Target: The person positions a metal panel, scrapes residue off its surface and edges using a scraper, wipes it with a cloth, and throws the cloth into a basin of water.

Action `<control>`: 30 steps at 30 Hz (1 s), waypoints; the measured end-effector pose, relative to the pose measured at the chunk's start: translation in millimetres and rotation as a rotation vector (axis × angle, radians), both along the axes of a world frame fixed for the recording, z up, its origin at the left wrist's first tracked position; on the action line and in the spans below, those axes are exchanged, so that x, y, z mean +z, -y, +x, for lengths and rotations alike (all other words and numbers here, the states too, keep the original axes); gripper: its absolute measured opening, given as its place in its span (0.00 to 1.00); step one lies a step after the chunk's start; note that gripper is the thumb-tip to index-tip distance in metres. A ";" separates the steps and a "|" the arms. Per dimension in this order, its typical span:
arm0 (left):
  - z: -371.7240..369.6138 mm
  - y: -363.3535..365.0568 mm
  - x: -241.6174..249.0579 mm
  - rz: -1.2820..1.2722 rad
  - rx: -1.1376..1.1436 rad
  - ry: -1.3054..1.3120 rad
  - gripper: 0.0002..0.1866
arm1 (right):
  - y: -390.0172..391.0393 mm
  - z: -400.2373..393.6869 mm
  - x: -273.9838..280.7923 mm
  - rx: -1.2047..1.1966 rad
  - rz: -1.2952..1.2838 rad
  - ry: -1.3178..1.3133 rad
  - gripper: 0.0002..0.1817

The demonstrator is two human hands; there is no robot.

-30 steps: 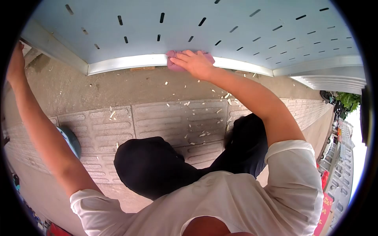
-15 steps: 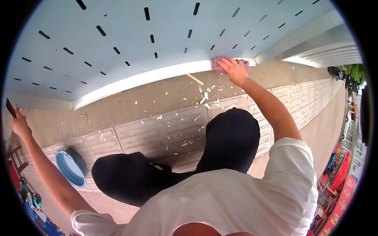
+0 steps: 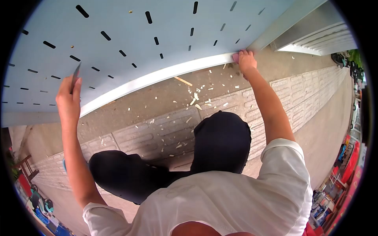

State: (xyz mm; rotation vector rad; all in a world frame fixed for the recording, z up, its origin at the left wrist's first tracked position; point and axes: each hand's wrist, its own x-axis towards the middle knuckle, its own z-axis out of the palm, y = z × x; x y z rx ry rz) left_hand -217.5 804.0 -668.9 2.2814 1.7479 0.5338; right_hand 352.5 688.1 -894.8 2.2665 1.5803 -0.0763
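Pink cloth [image 3: 236, 57] sits bunched under the right hand [image 3: 247, 61], pressed to the metal bottom rail [image 3: 157, 78] of the pale blue slotted shutter [image 3: 130, 35] near its right end — a wiping pass along the rail looks to be the step in hand. The left hand [image 3: 69, 98] is closed around a thin dark blade [image 3: 75, 74], its tip against the panel. White scrapings [image 3: 197, 102] litter the pavement [image 3: 157, 129]. Next likely calls for steady pressure along the rail — my judgement only.

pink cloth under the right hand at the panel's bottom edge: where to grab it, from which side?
Probably the cloth's exposed left end. The right hand covers the rest, pressing it against the metal bottom rail of the slotted panel. Come from the left along the rail, pinching the loose edge.
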 end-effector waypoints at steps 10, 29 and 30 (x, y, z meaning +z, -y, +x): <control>46.4 42.8 -51.9 -0.346 -0.317 0.053 0.10 | 35.2 25.5 100.1 -0.228 -0.210 -0.941 0.28; 54.8 46.9 -138.3 -0.824 -0.310 0.046 0.28 | 80.3 -39.6 66.3 -0.294 -0.035 -1.007 0.29; 62.3 50.1 -143.1 -0.771 -0.412 0.046 0.29 | 92.8 -42.9 65.6 -0.388 0.078 -1.136 0.28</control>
